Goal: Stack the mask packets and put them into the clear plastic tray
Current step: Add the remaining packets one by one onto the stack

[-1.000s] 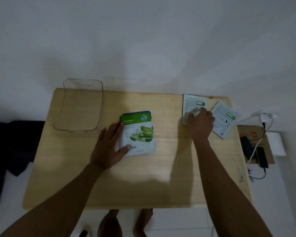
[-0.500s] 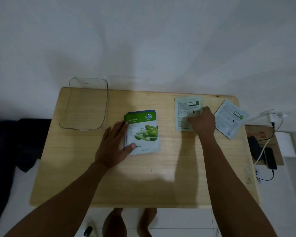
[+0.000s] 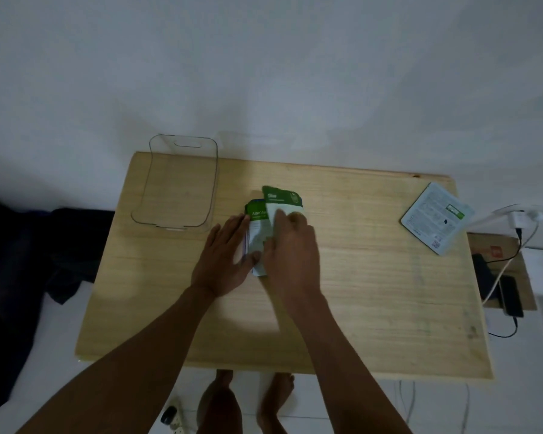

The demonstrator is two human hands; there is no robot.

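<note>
A stack of green and white mask packets [image 3: 257,214] lies near the middle of the wooden table [image 3: 373,292]. My left hand [image 3: 224,256] rests flat against the stack's left edge, fingers spread. My right hand [image 3: 290,245] grips one mask packet [image 3: 281,198] and holds it on top of the stack, slightly askew. Another mask packet [image 3: 436,216] lies printed side down at the table's far right corner. The clear plastic tray [image 3: 152,195] stands at the far left corner, with nothing in it.
The table backs onto a white wall. A phone and charger cables [image 3: 508,277] lie on a low stand right of the table. Dark cloth [image 3: 22,261] lies on the floor to the left. My bare feet [image 3: 251,399] show below the near edge.
My right hand has carried a mask packet from the table's right side to the stack in the middle. My left hand has stayed at the stack.
</note>
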